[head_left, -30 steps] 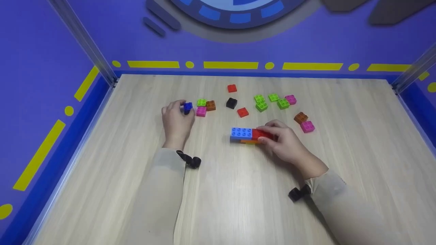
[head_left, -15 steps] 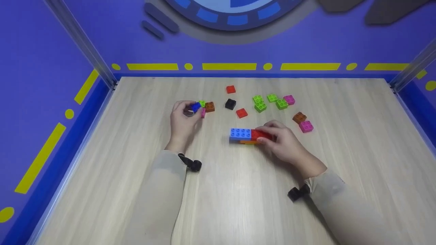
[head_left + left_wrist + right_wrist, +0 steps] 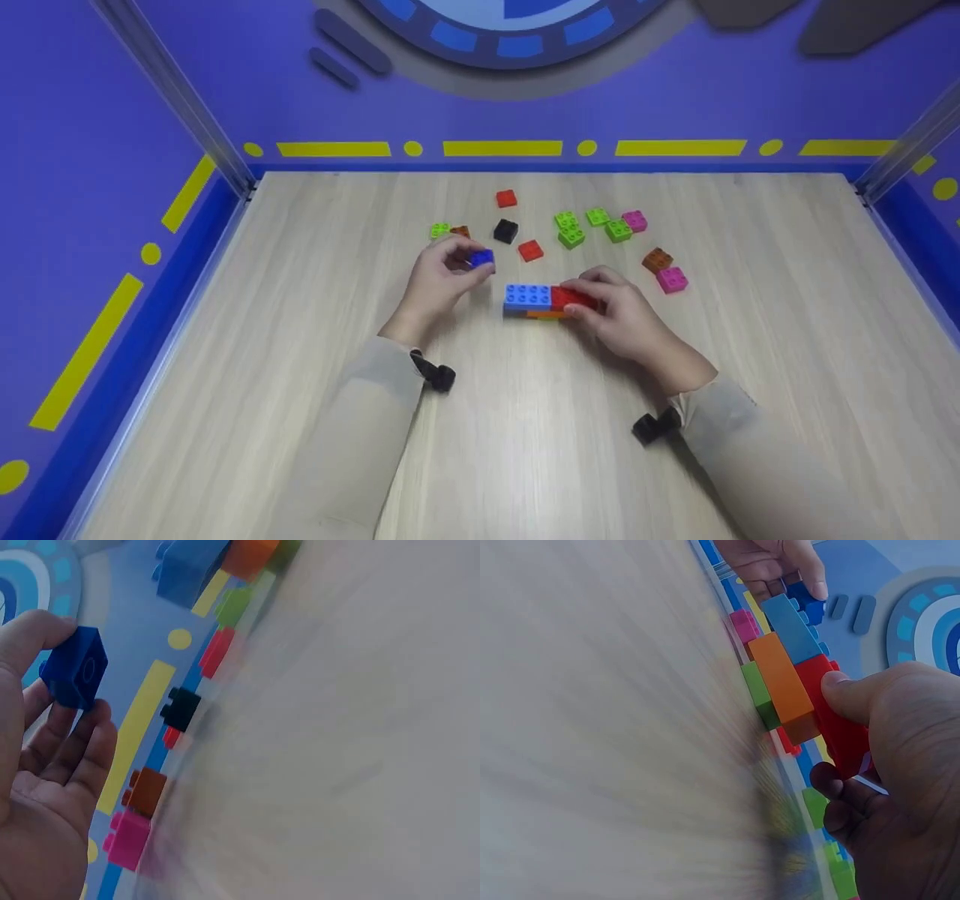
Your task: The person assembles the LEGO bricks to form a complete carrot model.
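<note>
My left hand [image 3: 439,281] pinches a dark blue toy brick [image 3: 482,259] between thumb and fingers, held up off the table, just left of a brick assembly. In the left wrist view the blue brick [image 3: 76,669] shows its hollow underside. My right hand [image 3: 626,315] grips the assembly by its red brick [image 3: 574,298]. A light blue brick [image 3: 528,294] sits beside the red one in the top layer, studs up. Beneath them, the right wrist view shows an orange brick [image 3: 782,679] and, lowest, a green brick [image 3: 760,696].
Loose bricks lie towards the back of the wooden table [image 3: 480,450]: a black one [image 3: 506,231], a red one [image 3: 530,250], several green ones [image 3: 571,237], brown [image 3: 658,259] and pink [image 3: 673,280]. My left hand hides part of the left cluster. Blue panels [image 3: 480,112] border the table.
My left hand has carried the dark blue brick rightward, past the left cluster, to near the assembly. My right hand keeps its grip and has hardly moved.
</note>
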Available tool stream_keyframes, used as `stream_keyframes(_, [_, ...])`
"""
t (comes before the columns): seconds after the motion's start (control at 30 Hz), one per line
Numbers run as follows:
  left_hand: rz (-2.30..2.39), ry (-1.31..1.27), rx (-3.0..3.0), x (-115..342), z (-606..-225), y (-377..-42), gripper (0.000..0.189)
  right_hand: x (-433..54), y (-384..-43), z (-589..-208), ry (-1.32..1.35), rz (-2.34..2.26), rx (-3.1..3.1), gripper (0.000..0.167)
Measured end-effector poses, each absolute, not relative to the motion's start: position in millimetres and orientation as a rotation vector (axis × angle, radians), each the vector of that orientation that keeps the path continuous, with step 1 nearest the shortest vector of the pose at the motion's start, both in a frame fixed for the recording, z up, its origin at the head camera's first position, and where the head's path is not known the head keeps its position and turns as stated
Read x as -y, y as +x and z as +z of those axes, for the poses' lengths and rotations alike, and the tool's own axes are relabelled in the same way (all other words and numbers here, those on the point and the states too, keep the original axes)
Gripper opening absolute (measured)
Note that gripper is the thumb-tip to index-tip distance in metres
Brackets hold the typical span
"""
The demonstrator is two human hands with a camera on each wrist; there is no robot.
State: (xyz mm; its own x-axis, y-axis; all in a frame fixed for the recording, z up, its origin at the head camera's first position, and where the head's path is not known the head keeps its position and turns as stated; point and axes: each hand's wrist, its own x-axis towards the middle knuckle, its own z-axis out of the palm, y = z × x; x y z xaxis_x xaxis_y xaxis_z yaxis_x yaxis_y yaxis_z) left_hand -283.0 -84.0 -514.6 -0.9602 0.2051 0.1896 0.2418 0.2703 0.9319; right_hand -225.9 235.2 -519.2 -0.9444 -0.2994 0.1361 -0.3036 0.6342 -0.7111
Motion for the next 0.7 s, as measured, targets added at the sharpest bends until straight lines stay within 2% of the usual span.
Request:
stream_keyframes(0.17, [-1.835,-0.554,2.513,75,-512,-277,0.031,-235,-225,-518,0.52,1.231,2.842,0.045])
stream_keyframes(0.5, [-1.828,-0.65,2.601,63,-511,-271,0.041,-235,-226,-518,0.517,1.244,2.855,0.045])
stream_keyframes(0.7, [-1.816,-0.698,2.639,59,-510,-270,0.04,-236,-227,-519,0.54,1.208,2.838,0.044])
